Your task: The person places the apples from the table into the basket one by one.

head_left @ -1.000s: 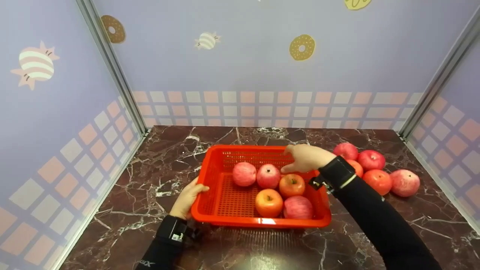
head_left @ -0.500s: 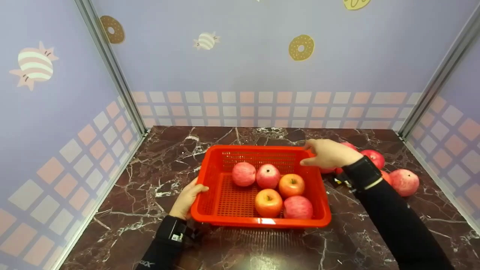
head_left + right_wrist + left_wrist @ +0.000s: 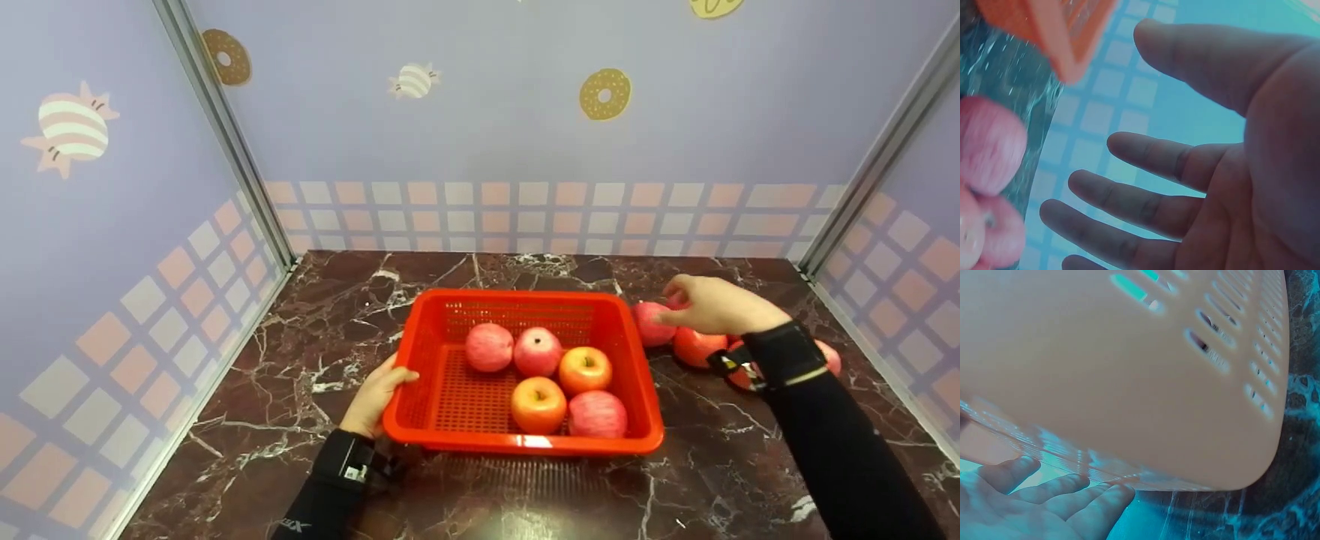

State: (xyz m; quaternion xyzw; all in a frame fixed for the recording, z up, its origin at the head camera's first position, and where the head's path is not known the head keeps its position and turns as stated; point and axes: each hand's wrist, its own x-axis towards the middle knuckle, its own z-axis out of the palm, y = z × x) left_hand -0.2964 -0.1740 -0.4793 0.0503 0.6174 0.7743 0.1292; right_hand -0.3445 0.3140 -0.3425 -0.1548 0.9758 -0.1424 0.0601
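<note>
My left hand point(image 3: 376, 397) grips the left side of a red plastic basket point(image 3: 465, 409), its thumb over the rim. The left wrist view shows its fingers point(image 3: 1100, 509) under the basket's outer wall. Inside lie several apples: pink-red ones such as the apple point(image 3: 489, 347) at the back, and yellow-orange ones such as the apple point(image 3: 538, 405) near the front. My right hand point(image 3: 720, 306) is spread with nothing in it, over a group of loose apples right of the basket. One pink apple point(image 3: 651, 324) shows by its fingertips, close to the basket's rim; others are partly hidden.
An orange-red apple point(image 3: 697, 348) and several others sit together on the dark marbled table point(image 3: 315, 315). Patterned panels point(image 3: 465, 150) enclose the table at the back and both sides.
My right hand has moved from above the basket to the right, over the loose apples. My left hand and the basket have stayed in place.
</note>
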